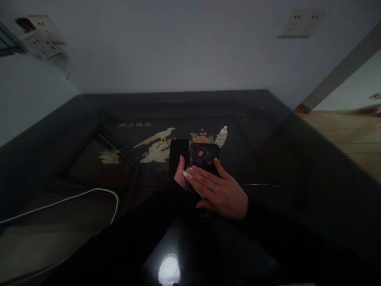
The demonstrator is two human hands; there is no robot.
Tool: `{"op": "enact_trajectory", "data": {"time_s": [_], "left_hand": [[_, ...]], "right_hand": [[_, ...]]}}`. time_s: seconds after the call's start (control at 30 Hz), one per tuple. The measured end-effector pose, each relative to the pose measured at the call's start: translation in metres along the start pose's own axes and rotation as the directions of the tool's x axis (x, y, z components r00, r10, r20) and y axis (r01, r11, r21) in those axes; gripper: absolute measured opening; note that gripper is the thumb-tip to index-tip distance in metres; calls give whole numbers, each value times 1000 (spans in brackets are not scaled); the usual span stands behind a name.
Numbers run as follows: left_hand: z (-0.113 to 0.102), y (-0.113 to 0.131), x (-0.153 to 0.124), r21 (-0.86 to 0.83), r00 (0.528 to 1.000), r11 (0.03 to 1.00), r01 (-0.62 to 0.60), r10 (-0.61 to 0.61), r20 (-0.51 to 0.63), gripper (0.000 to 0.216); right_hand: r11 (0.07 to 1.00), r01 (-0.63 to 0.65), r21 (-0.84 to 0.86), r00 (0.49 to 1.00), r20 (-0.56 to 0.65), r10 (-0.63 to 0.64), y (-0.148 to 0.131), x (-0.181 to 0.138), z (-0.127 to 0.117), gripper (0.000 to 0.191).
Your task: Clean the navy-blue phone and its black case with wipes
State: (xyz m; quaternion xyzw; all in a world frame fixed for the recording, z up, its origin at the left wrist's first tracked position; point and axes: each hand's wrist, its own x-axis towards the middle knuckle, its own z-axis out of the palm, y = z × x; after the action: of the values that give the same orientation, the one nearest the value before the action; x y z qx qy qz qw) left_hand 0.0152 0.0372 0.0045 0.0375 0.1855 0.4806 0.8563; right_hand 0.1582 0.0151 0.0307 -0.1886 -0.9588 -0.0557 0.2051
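Pale wall [178,47] rose dimly behind the dark, glossy table [268,159] you worked at, with one outlet plate [303,24] between one and two o'clock, taking the phone as your dial's centre and twelve as the wall. Another pair of outlet plates [43,37] sat at ten, and wooden floor [348,135] showed at three.

Your phone [204,157] was near the middle of the table, camera side up. Your right hand [226,196] lay flat across its lower part, fingers straight rather than clenched, over a thin white piece [187,174] whose material could not be made out. Your left hand [179,174] was at the phone's left edge, its thumb over the dark slab [177,155] at nine o'clock; its other fingers were mostly hidden, so you could not tell whether it gripped either one.

Between one and two o'clock, just beyond the phone's corner, stood your small bottle [222,137], whitish with a pale, narrow top; its contents could not be told. Bird artwork [157,149] decorated the table between nine and ten, and a white cable [98,190] curved in from eight.
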Motion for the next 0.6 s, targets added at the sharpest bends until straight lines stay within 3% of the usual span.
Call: {"op": "enact_trajectory", "data": {"time_s": [0.17, 0.3, 0.43, 0.53, 0.6], "left_hand": [[2, 1, 0, 9, 999, 999, -46, 46, -4, 64], [2, 3, 0, 48, 998, 997, -57, 57, 9, 67], [3, 6, 0, 67, 998, 997, -29, 25, 65, 68], [4, 8, 0, 78, 997, 996, -40, 35, 63, 66], [4, 8, 0, 80, 997, 996, -30, 25, 68, 65]], "right_hand": [[997, 74, 9, 997, 36, -74, 0, -1, 1, 62], [999, 7, -35, 1000, 16, -7, 0, -7, 3, 61], [994, 107, -14, 994, 17, -106, 2, -15, 3, 60], [999, 20, -31, 1000, -20, -20, 5, -20, 3, 56], [999, 44, -16, 998, -34, -44, 5, -22, 4, 56]]}}
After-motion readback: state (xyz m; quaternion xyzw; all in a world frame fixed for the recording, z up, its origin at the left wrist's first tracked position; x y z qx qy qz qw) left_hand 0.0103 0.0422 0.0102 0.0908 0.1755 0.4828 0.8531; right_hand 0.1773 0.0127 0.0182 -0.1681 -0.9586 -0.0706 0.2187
